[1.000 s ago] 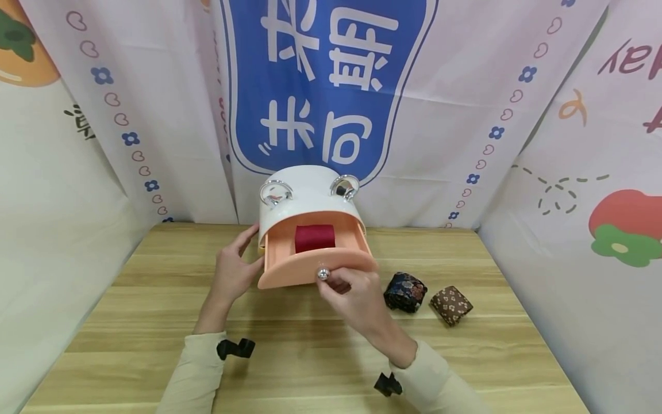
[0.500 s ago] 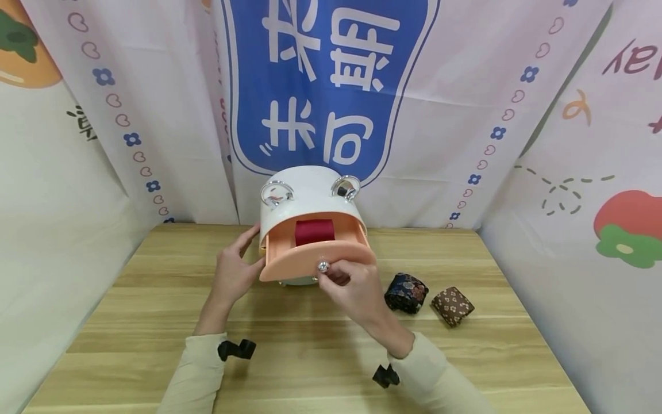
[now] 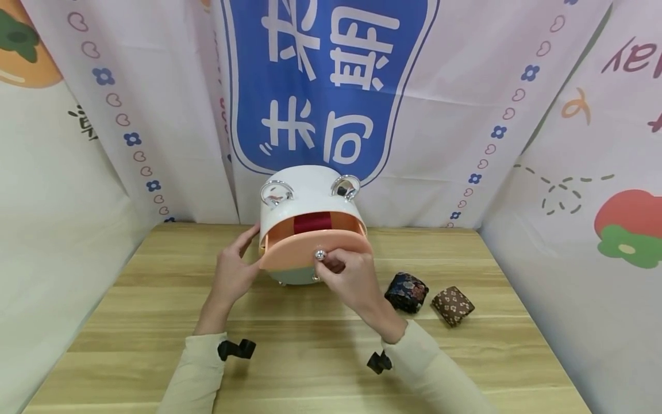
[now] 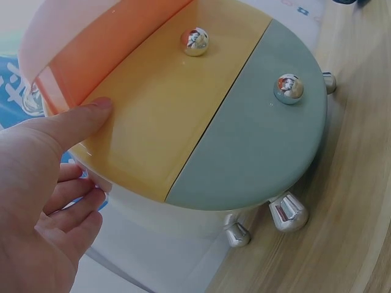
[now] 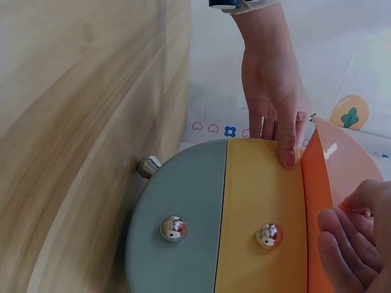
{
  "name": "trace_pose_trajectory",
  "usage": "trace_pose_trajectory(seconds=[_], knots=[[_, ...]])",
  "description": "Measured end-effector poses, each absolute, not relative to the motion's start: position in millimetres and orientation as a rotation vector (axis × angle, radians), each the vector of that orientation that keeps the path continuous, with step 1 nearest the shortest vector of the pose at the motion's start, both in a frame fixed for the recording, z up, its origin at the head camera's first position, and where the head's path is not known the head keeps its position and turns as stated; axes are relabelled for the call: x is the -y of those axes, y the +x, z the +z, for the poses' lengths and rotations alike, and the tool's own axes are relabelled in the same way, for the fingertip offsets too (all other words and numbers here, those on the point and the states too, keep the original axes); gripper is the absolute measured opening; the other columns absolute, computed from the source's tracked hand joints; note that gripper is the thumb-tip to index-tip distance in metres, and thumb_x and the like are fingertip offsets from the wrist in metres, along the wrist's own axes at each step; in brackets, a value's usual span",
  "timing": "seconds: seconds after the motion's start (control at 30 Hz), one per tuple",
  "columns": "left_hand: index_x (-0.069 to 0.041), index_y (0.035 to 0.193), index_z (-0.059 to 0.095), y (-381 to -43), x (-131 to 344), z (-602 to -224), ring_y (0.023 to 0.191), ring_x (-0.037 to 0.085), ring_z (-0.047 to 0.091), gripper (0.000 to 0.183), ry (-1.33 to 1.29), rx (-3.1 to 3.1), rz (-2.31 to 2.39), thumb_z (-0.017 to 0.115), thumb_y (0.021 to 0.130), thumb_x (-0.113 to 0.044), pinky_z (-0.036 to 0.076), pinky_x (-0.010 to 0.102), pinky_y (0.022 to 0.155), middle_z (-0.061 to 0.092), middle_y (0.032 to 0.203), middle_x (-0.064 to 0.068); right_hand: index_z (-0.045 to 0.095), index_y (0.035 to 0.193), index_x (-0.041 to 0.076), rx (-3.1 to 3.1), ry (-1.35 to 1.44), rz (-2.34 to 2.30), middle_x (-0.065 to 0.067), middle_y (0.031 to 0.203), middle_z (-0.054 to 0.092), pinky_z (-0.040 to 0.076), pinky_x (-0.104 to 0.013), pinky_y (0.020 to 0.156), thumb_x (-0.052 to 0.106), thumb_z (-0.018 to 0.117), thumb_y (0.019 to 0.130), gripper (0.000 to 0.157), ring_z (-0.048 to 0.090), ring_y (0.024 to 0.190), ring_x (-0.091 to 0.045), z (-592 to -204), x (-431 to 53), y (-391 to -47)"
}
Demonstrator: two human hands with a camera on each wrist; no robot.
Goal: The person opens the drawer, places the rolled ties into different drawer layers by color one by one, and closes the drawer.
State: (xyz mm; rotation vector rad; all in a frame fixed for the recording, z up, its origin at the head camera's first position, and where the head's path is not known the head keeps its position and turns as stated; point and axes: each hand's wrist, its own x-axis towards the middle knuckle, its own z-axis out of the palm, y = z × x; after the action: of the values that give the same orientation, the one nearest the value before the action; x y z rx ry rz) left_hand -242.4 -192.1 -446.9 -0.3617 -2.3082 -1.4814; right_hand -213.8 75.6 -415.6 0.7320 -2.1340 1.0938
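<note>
Right hand: thumb and fingers pinch the knob, with no gap beyond the knob's own thickness. The top drawer stands partly out of the cabinet. Its body lies directly beyond the grip; its slide axis runs from the knob rearward into the cabinet, and its long front edge runs crosswise, to both sides of the grip.

Left hand: left of the grip and farther from the knob; loosely spread, fingers at the cabinet's side, thumb on the front of the yellow drawer.

Contents: the top drawer holds the red roll, just beyond the grip. The yellow drawer and green drawer, below the grip, appear closed; contents not visible. The dark roll and brown roll lie right of the grip, dark one nearer.
</note>
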Motion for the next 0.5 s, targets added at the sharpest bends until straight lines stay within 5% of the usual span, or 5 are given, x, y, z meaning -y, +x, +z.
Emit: trace_pose_trajectory(seconds=[0.5], knots=[[-0.003,0.154,0.052,-240.3,193.3,-447.3,0.150,0.045,0.046,0.074,-0.396,2.320,-1.440,0.086,0.089,-0.013,0.041,0.058,0.123,0.052,0.160,0.019,0.077,0.073,0.010,2.214,0.703,1.108,0.002,0.068,0.074,0.058,-0.014,0.058,0.015,0.082,0.091,0.019,0.067,0.059,-0.002,-410.6,-70.9,-229.3]])
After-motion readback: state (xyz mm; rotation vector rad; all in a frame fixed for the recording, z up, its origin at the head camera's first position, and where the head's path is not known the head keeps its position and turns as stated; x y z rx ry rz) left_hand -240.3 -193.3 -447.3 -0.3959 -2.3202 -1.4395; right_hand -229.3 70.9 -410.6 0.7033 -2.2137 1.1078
